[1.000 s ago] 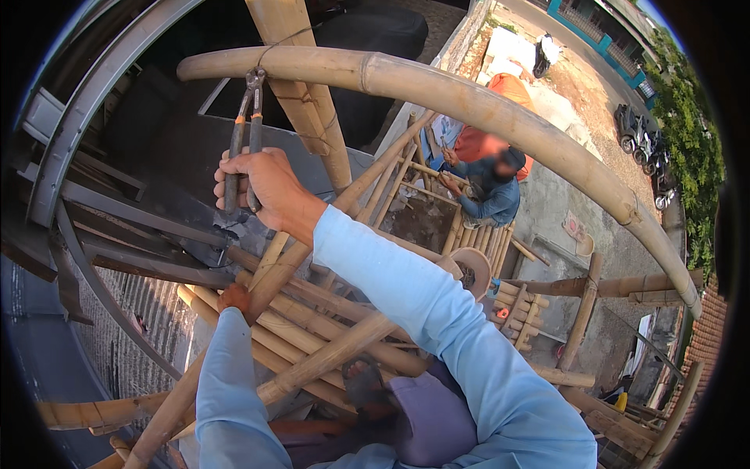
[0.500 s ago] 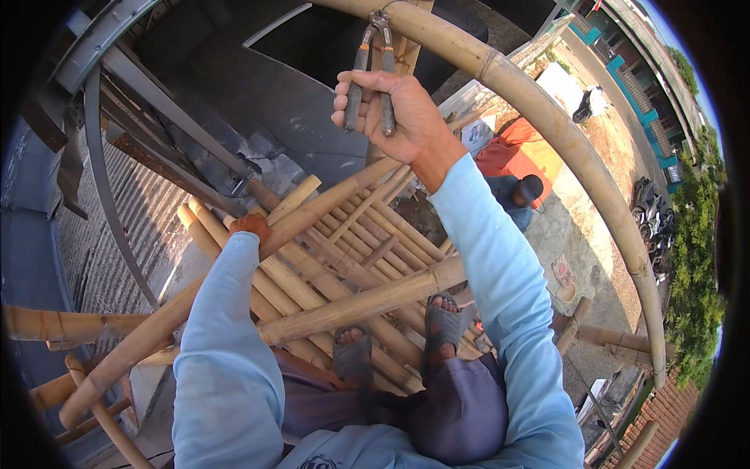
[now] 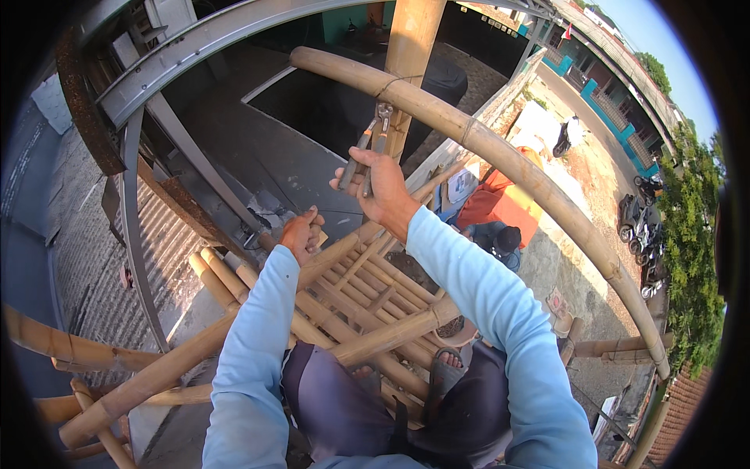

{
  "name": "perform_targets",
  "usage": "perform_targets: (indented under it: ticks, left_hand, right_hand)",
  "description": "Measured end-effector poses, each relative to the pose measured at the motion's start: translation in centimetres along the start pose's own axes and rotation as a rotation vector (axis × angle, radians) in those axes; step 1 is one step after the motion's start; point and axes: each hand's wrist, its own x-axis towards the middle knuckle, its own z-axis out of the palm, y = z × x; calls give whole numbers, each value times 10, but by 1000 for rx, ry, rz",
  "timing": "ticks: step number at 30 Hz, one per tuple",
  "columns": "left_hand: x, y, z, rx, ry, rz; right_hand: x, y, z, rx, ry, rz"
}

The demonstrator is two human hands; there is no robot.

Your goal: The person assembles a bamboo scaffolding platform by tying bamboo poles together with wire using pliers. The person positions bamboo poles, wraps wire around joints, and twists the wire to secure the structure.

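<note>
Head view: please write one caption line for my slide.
Right hand holds pliers at the wire tie on a curved bamboo pole; left hand grips a bamboo frame.

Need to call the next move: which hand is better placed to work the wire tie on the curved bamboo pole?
Right. The right hand holds pliers, their head at the wire tie; the left hand grips lower bamboo.

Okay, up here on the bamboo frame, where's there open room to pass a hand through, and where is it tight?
Open air lies under the curved bamboo pole, right of the right hand holding the pliers. There is another gap between the upright post and the grey metal rail. It is crowded around the left hand, where the crossed bamboo poles bunch.
</note>
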Motion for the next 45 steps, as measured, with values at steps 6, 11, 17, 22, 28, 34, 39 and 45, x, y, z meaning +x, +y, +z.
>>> perform_targets:
  ticks: [6,11,17,22,28,34,39,45]
  left_hand:
    - [-19,22,21,-195,127,137]
    - [-27,72,56,-194,140,264]
    - [-31,110,99,-86,327,424]
    - [-32,121,83,-118,413,450]
    - [-65,112,93,-190,507,498]
    - [-78,109,104,-102,593,557]
    - [-74,106,102,-4,653,630]
    - [-72,102,125,3,596,701]
  right_hand:
    - [-7,14,-28,-147,-71,4]
    - [-7,-5,-17,-149,-165,41]
    - [-4,-1,-4,102,-151,0]
    - [-3,-11,1,162,-200,81]
    - [4,-12,7,212,-233,67]
    - [12,4,13,194,-203,5]
    - [6,3,21,293,-227,-8]
    - [10,8,25,293,-122,-83]
